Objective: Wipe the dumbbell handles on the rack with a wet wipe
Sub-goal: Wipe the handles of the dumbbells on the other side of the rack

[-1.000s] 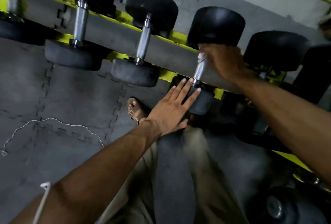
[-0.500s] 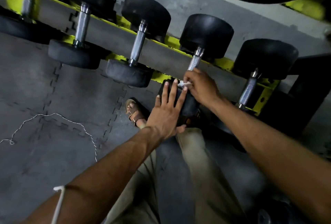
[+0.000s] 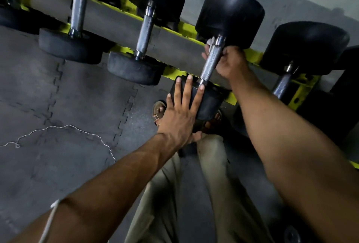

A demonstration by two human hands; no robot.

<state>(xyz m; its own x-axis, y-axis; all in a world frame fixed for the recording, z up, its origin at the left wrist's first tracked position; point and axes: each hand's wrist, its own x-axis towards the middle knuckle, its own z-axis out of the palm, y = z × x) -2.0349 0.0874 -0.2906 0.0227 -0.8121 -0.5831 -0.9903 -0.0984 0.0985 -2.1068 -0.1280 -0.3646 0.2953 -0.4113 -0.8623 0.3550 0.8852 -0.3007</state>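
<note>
A black dumbbell with a knurled steel handle (image 3: 211,60) lies across the yellow rack (image 3: 186,29). My right hand (image 3: 229,62) curls round the upper part of that handle from the right and underneath. A white wet wipe (image 3: 210,41) shows at its fingertips, just left of the handle's top collar. My left hand (image 3: 180,112) lies flat, fingers straight, on the near black head (image 3: 209,101) of the same dumbbell. Two more dumbbell handles (image 3: 144,35) sit on the rack to the left, and another handle (image 3: 282,85) to the right.
Grey interlocking floor mats (image 3: 58,107) cover the ground, with a thin white string (image 3: 64,127) lying on them. My sandalled feet (image 3: 158,110) stand close under the rack. More black weights sit low on the right (image 3: 291,235).
My right hand has slid with the wipe from the lower end of the handle up to its top end. The left hand stays flat on the near head.
</note>
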